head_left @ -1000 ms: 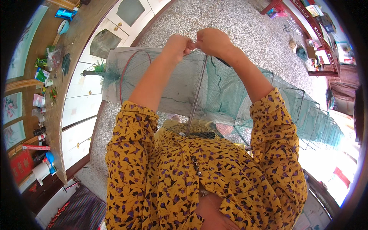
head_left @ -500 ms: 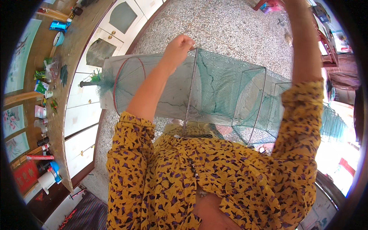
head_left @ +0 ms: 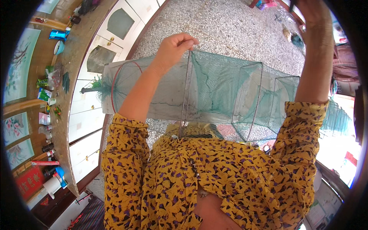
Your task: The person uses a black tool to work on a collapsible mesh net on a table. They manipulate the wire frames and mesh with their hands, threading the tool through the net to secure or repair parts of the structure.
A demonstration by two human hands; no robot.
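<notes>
A long green mesh fish trap (head_left: 214,88) with square wire frames stretches across in front of me, from left to far right. My left hand (head_left: 174,46) is closed in a pinch just above the top corner of one frame; what lies between its fingertips is too small to make out. Raised at the upper right, my right hand (head_left: 312,13) is partly cut off by the picture's edge. Its fingers look closed, with something dark beside them that I cannot identify. A red hoop (head_left: 113,94) rings the trap's left end, where the mesh gathers to a dark tip.
A grey-white board (head_left: 153,97) lies behind the mesh. Along the left runs a wooden counter (head_left: 78,69) with small packets and a bowl (head_left: 58,47), above white cabinets (head_left: 82,115). Speckled flooring (head_left: 230,27) extends beyond the trap, with pink items (head_left: 268,4) at its far side.
My right hand has come lower and farther right, showing more of it at the top edge. The left hand stays pinched by the frame corner, shifted slightly left.
</notes>
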